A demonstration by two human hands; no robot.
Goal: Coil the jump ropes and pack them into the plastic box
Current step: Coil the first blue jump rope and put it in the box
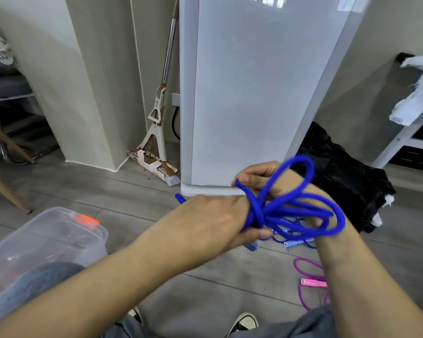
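Where the fingers [255, 234] of the left hand [213, 220] close, they pinch the gathered waist of a thick blue jump rope [288, 203], whose loops fan out to the right of that grip. Fingers of the right hand [261, 176] curl around the same bundle from behind, just above the left hand, with several loops draped over the right wrist; both hands are clenched on the rope, held in the air in front of a tall white cabinet [254, 93].

Below the bundle, on the grey wood floor [132, 198], lie a thinner blue rope with patterned handle [297, 242] and, nearer the person, a pink jump rope [311, 281] with its handle, partly hidden by the right forearm.

Well to the left of the cabinet, at floor level, stands the clear plastic box [59, 230] with an orange latch [84, 219]; its walls are translucent and glare-streaked, and its contents cannot be told. A grey-clad knee overlaps its near side.

Just left of the cabinet a mop [158, 118] leans against the wall; to the cabinet's right sits a black plastic bag [340, 172].
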